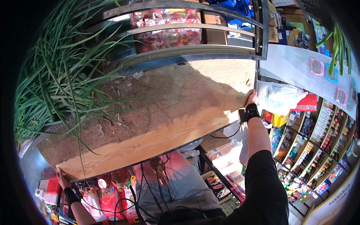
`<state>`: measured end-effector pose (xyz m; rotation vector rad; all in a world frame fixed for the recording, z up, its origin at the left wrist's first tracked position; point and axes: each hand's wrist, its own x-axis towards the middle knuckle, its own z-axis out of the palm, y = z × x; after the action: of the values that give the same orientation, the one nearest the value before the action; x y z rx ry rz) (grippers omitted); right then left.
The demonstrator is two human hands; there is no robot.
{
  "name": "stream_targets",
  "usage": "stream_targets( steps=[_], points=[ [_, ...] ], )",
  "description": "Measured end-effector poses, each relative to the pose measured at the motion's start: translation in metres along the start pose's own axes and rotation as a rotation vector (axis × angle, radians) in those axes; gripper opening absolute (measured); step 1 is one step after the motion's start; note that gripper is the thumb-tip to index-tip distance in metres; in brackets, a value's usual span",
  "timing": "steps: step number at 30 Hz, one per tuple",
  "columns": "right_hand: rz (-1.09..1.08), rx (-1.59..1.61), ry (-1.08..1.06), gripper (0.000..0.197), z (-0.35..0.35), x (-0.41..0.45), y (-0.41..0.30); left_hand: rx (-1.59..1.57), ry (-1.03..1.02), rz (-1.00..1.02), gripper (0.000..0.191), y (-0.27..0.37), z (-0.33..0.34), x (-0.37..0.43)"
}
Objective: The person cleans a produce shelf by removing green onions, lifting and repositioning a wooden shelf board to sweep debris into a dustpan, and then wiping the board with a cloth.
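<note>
A long wooden board spans the view before me, its far part dirt-stained and a strip along its near edge clean, pale wood. My left hand grips its near left corner. At the right end, my right hand holds the board's edge, with the fingers partly hidden. A big heap of scallions covers the area at the board's left, and some leaves hang over its surface. Bits of soil and dry roots lie on the wood near the scallions.
A slatted rack rises behind the board, with bagged red goods beyond it. To the right are a white counter, a plastic bag and stocked shelves. Bottles and red boxes stand below; cables hang before my legs.
</note>
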<state>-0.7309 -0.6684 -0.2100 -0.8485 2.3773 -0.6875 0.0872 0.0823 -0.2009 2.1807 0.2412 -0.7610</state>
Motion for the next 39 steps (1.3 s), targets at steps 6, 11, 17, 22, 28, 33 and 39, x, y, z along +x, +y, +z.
stream_targets(
  steps=[6, 11, 17, 22, 28, 33, 39],
  points=[
    [0.003, -0.045, -0.027, 0.054, -0.001, 0.003, 0.003, 0.081, -0.007, -0.044, 0.048, -0.008, -0.001, 0.009],
    [-0.101, -0.015, 0.036, 0.054, -0.013, 0.042, 0.013, 0.102, -0.029, 0.020, 0.046, -0.004, 0.013, 0.021],
    [0.115, -0.038, 0.013, 0.052, 0.010, -0.002, 0.007, 0.161, -0.055, -0.067, 0.044, 0.014, -0.011, 0.011],
    [-0.274, -0.069, 0.220, 0.058, -0.002, 0.028, 0.031, -0.029, 0.028, 0.001, 0.034, 0.004, 0.034, 0.000],
    [-0.202, -0.153, 0.184, 0.057, -0.001, 0.029, 0.025, -0.059, 0.051, 0.033, 0.031, 0.007, 0.030, 0.002],
    [-0.069, -0.126, 0.101, 0.054, 0.003, 0.019, 0.017, -0.002, 0.007, -0.048, 0.032, 0.007, 0.007, 0.007],
    [-0.045, -0.060, 0.085, 0.053, 0.003, 0.023, -0.001, 0.008, -0.005, -0.044, 0.032, 0.000, 0.042, -0.005]
  ],
)
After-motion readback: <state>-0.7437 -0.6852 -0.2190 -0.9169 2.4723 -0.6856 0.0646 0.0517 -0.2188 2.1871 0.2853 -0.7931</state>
